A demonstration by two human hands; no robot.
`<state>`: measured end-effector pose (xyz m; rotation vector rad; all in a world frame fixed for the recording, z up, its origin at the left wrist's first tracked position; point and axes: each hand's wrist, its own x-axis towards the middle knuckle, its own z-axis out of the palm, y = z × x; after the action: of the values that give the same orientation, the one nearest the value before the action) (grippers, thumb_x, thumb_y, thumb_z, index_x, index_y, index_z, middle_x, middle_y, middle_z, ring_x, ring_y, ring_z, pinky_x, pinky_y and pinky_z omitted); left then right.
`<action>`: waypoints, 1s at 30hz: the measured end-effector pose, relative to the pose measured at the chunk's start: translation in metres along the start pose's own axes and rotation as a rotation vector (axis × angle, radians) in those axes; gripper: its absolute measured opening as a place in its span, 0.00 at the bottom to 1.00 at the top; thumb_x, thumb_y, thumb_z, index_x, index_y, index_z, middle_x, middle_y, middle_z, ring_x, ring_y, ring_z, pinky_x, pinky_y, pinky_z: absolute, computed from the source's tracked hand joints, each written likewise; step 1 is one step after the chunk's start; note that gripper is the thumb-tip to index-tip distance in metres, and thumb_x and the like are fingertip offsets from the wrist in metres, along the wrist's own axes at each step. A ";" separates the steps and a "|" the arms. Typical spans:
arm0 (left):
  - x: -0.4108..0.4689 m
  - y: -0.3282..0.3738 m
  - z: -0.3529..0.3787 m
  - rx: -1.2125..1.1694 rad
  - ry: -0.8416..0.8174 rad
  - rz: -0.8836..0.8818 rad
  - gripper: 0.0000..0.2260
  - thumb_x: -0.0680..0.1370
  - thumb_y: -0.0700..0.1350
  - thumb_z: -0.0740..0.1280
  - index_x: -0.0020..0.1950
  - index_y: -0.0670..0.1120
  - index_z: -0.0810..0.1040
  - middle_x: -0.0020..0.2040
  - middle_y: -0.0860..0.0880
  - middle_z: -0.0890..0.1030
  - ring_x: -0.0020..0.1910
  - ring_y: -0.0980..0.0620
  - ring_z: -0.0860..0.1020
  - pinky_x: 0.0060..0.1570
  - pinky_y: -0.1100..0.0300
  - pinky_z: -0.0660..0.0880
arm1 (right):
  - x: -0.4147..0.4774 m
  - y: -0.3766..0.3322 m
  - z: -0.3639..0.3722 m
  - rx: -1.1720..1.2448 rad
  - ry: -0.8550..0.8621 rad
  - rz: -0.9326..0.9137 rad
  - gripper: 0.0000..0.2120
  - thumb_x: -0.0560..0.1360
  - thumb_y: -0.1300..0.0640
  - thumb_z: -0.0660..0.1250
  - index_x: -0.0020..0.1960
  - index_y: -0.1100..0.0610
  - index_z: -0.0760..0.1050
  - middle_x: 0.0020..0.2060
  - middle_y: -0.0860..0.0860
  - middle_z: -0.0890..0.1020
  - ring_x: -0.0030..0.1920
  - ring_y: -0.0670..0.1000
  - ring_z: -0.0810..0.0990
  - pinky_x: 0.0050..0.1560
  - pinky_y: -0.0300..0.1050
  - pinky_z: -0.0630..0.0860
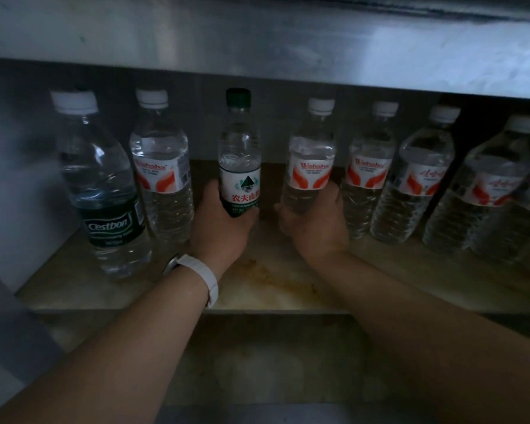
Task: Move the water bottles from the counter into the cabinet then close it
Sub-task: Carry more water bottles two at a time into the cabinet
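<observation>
I look into a dim open cabinet whose shelf floor (266, 289) carries a row of upright water bottles. My left hand (219, 228) grips the base of a green-capped bottle (240, 154) with a green and white label. My right hand (314, 228) grips the base of a white-capped bottle (311, 160) with a red and white label. Both held bottles stand upright in the middle of the row, their bottoms hidden by my fingers. A white watch (196, 275) is on my left wrist.
Left of my hands stand a dark-green-labelled bottle (103, 191) and a red-labelled bottle (161, 172). To the right, several more red-labelled bottles (367, 172) run to the frame edge. A metal ledge (257, 56) overhangs the caps. A grey cabinet side (10, 316) is at left.
</observation>
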<state>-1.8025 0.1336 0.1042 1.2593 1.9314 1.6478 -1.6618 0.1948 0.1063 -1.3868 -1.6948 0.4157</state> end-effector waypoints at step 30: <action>0.007 0.007 0.023 0.042 -0.163 -0.044 0.24 0.78 0.44 0.71 0.72 0.52 0.68 0.69 0.51 0.77 0.69 0.49 0.75 0.61 0.56 0.70 | 0.002 0.003 0.001 0.040 -0.109 0.016 0.36 0.69 0.49 0.76 0.70 0.58 0.62 0.63 0.54 0.76 0.62 0.52 0.76 0.59 0.46 0.74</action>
<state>-1.7876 0.1531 0.1058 1.3129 1.8911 1.4428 -1.6609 0.1981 0.1044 -1.3709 -1.7550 0.5403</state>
